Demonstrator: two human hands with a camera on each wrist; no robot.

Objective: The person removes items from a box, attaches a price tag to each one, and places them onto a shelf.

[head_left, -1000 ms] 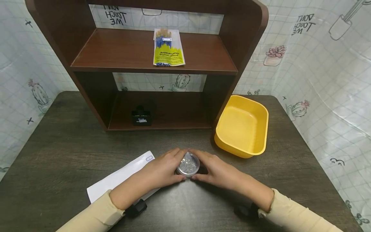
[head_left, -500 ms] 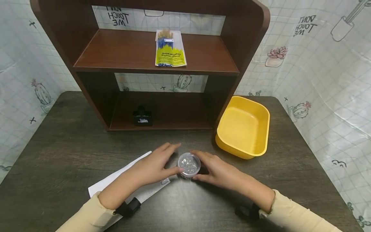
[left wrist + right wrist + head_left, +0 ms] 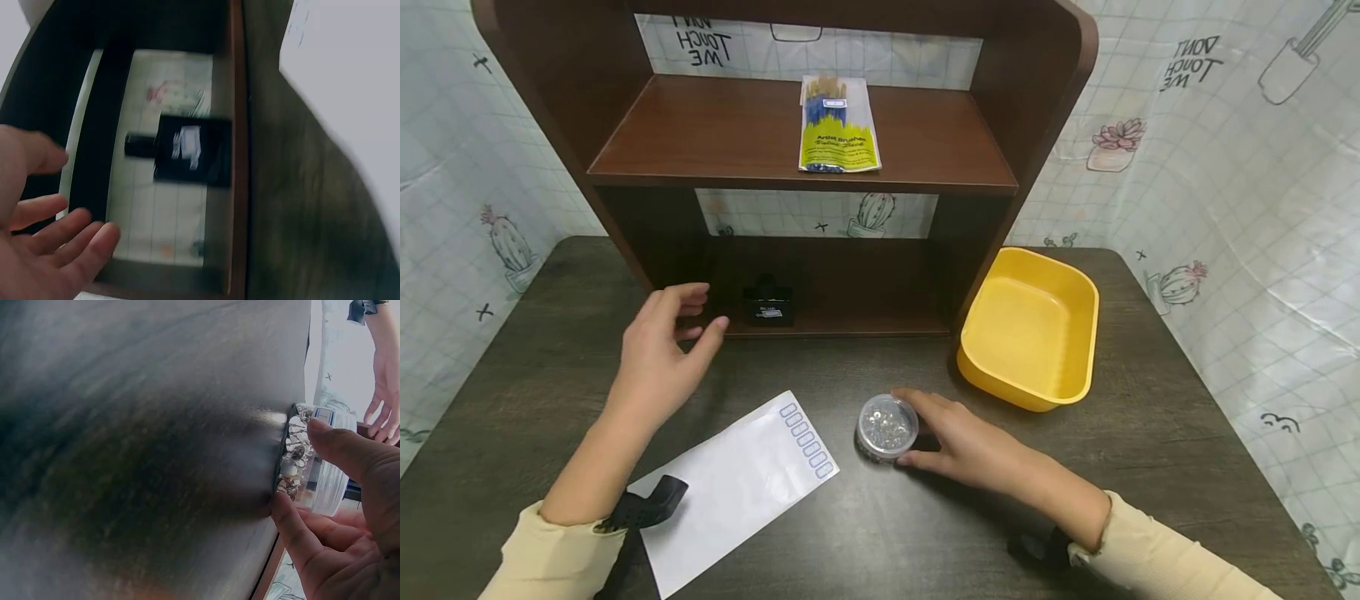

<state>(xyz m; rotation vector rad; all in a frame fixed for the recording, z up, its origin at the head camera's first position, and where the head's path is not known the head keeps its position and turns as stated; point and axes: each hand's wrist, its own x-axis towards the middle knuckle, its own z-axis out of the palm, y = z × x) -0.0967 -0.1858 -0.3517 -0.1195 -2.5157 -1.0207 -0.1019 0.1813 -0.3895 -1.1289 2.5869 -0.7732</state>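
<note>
My right hand (image 3: pixel 962 437) holds a small round clear jar (image 3: pixel 887 427) by its right side, where it stands on the dark table. In the right wrist view the thumb and fingers curl around the jar (image 3: pixel 328 487), and shiny silver bits show through its wall under a clear lid. My left hand (image 3: pixel 662 362) is raised in front of the shelf's left side with fingers spread and nothing in them. Just right of its fingertips a black square bottle (image 3: pixel 769 312) with a narrow cap stands on the lower shelf; the left wrist view shows the bottle (image 3: pixel 194 165) apart from the fingers.
A dark brown two-tier shelf (image 3: pixel 805 182) rises at the back, with a pack of artist brushes (image 3: pixel 839 125) on its upper board. To the right sits a yellow tub (image 3: pixel 1030 325). A white sheet (image 3: pixel 730 496) with small printed boxes lies at front left, partly beneath the left wrist strap.
My left hand has let go of the jar and moved left and away from me, toward the black bottle, uncovering the white sheet. The right hand has stayed at the jar.
</note>
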